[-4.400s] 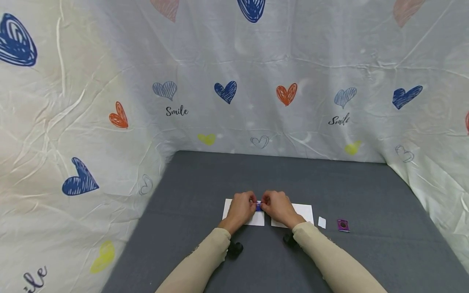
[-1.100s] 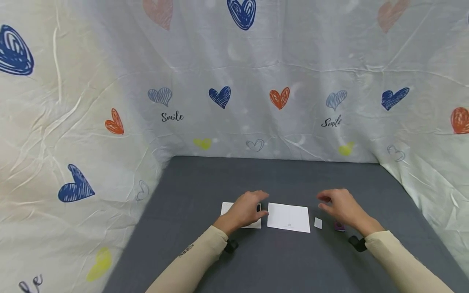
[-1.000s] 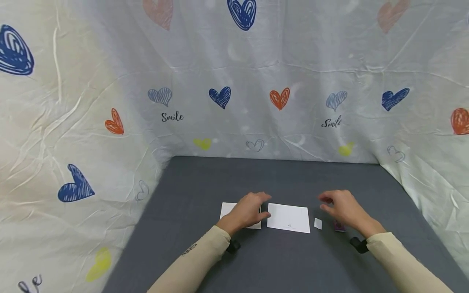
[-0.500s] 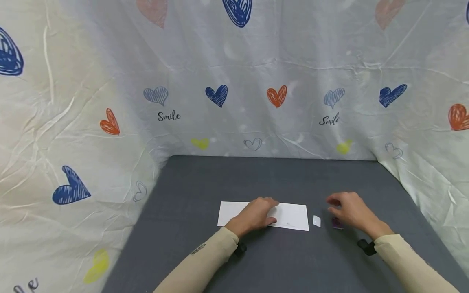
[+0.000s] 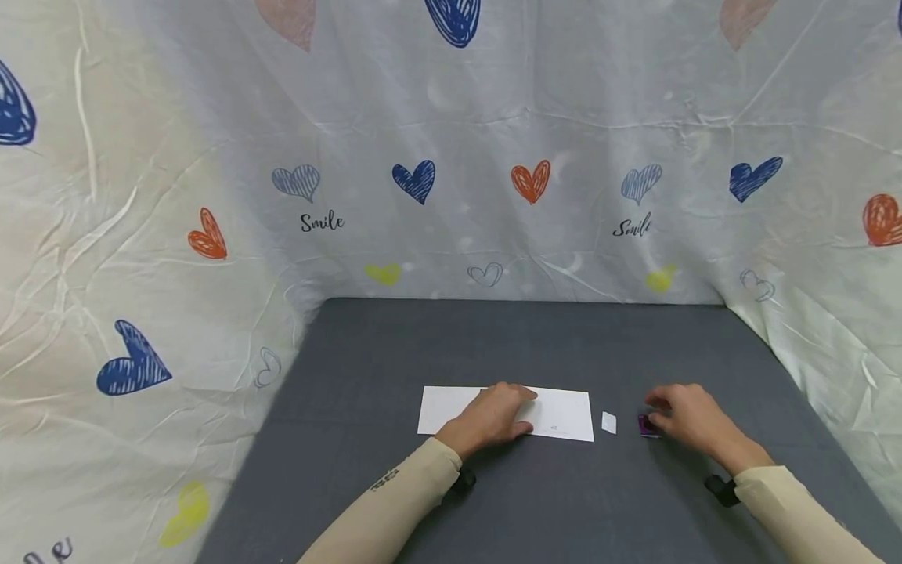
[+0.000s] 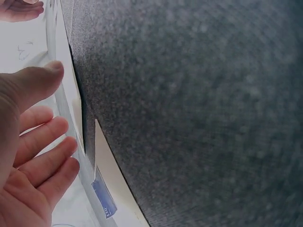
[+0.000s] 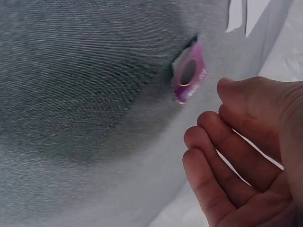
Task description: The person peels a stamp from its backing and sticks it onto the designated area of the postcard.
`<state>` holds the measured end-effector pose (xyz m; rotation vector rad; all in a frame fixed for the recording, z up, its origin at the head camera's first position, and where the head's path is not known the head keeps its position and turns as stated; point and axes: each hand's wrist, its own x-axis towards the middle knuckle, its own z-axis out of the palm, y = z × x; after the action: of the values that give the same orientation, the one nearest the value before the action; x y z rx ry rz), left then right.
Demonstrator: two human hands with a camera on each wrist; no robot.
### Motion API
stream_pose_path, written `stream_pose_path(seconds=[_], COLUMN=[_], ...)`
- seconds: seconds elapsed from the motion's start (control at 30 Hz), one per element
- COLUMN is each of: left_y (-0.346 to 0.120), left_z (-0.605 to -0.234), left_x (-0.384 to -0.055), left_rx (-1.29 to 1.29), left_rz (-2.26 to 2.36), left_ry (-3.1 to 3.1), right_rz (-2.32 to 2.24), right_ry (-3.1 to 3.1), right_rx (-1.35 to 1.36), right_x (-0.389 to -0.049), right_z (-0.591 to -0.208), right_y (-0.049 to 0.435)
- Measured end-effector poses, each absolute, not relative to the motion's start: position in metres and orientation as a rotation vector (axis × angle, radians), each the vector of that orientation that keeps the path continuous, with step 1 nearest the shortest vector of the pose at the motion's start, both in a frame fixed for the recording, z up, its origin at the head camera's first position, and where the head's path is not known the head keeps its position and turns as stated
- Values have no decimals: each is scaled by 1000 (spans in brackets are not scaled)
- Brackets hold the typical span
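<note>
Your hands are both gripping nothing, their fingers loosely bent with the thumbs apart. Your left hand (image 5: 486, 419) is hovering over two white cards (image 5: 564, 411), hiding where they meet in the head view. Your right hand (image 5: 694, 419) is hovering just beside the purple packet (image 7: 190, 73), partly covering it from the head camera. That packet is lying on the grey table (image 5: 521, 345) beyond a white scrap (image 5: 609, 423), its lettering blurring. One card, bearing a blue label (image 6: 104, 197), is running off the left wrist view.

The left hand (image 5: 489, 417) reaches forward with fingers gently bent, thumb apart, while the right hand (image 5: 696, 423), well apart, curves its fingers loosely.
</note>
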<state>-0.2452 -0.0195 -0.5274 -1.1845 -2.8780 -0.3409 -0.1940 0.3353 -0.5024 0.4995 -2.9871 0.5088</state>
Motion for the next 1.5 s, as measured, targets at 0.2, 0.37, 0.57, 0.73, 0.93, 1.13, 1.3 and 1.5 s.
stream_pose_path(seconds=[0.2,0.37,0.57,0.73,0.93,1.13,1.3,1.5], left_y=[-19,-18,-16,-17,-17,-17,-17,-16], left_z=[-529,-529,-530,-529,-528,-529,-530,-529], left_x=[-245,-243,-242,-242,-241,-241,-241,-239], left_rx=[-1180,-1172,-1178,-1179,-1192,-1189,-1178,-1173], left_rz=[-327,-304,-268,-269,-255,-249,-255,-270], left_ry=[-2873,-2866,-2866,-2870,-2863,-2870,-2880,-2893], right_rz=[474,464,433,425,432,437,450,526], right_ry=[-2982,-2981,-2979,-2995,-2988,-2966,-2956,-2965], right_rx=[511,505,522,527,533,548,548,512], right_x=[-192,-191,-190,-190,-189,-191,-191,-192], right_z=[-513,-518,-523,-522,-523,-526,-526,-520], right_y=[340,339,337,335,334,336,336,339])
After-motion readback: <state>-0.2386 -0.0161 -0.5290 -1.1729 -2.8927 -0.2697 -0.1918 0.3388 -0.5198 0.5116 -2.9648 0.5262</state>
